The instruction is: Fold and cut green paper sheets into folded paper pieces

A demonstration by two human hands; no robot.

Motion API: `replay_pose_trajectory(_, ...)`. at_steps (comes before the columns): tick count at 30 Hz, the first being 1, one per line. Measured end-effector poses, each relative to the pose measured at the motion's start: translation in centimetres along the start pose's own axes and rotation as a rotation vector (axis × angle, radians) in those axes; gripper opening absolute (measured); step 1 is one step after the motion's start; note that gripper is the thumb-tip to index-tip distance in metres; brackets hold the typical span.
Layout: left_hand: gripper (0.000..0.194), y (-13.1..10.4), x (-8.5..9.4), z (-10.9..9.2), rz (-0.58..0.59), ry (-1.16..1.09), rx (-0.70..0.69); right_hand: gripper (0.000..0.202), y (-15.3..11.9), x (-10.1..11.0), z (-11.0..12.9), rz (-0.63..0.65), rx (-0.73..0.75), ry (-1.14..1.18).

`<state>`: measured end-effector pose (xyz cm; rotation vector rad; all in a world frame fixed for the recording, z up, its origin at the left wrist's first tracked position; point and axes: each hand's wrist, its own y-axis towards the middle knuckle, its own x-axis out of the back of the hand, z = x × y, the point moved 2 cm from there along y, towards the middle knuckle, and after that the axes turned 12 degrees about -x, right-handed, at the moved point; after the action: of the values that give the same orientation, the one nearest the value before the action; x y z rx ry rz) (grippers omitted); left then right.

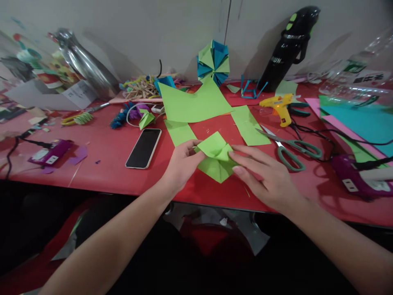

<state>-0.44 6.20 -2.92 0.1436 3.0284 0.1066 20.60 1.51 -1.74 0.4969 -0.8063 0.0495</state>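
Observation:
A folded piece of light green paper point(218, 166) is held between my hands above the front part of the red table. My left hand point(185, 163) pinches its left corner between thumb and fingers. At its right side, my right hand point(260, 172) holds the edge with the fingertips and thumb. The paper has creased flaps that meet near its middle. Behind it lie a large green sheet point(193, 102) and smaller green pieces, one point(250, 125) at the right and one point(180, 132) at the left.
Scissors point(291, 149) and a yellow glue gun point(278, 107) lie on the right. A phone point(143, 148) is on the left. Behind stand a black bottle point(285, 53), a metal flask point(86, 61) and a blue-green paper ball point(213, 62). Purple power strips point(50, 152) sit at both sides.

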Motion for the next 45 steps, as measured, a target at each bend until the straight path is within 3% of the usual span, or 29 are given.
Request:
replay_pose_trajectory(5, 0.018, 0.1, -0.1, -0.6, 0.111, 0.158, -0.249, 0.011, 0.4, -0.2, 0.0, -0.008, -0.151, 0.131)
replay_pose_trajectory(7, 0.016, -0.2, -0.3, -1.0, 0.203, 0.181, -0.284, 0.016, 0.7, -0.2, -0.3, -0.008, -0.253, 0.238)
replay_pose_trajectory(10, 0.019, -0.6, -0.6, -1.4, 0.344, 0.191, -0.273, 0.016, 1.0, -0.2, -0.7, 0.043, -0.435, 0.504)
replay_pose_trajectory(12, 0.021, -0.9, -0.8, -1.5, 0.412, 0.182, -0.251, 0.028, 1.2, -0.2, -0.6, 0.109, -0.516, 0.623)
replay_pose_trajectory(16, 0.023, -1.2, -1.0, -1.4, 0.481, 0.159, -0.200, 0.046, 1.2, -0.3, -0.1, 0.184, -0.605, 0.658)
replay_pose_trajectory(21, 0.038, -1.3, -1.0, -1.8, 0.546, 0.090, -0.098, 0.030, 1.1, -0.4, -0.2, 0.158, -0.599, 0.626)
replay_pose_trajectory(24, 0.039, -1.2, -0.7, -2.0, 0.546, 0.024, -0.015, 0.029, 1.0, -0.2, -0.5, 0.120, -0.613, 0.600)
replay_pose_trajectory(30, 0.026, -1.2, -0.9, -1.9, 0.510, -0.045, -0.023, 0.025, 1.1, 0.1, -0.2, 0.123, -0.625, 0.567)
replay_pose_trajectory(45, 0.022, -1.5, -1.0, -1.6, 0.456, 0.176, -0.100, 0.023, 0.9, 0.1, 0.1, 0.118, -0.571, 0.488)
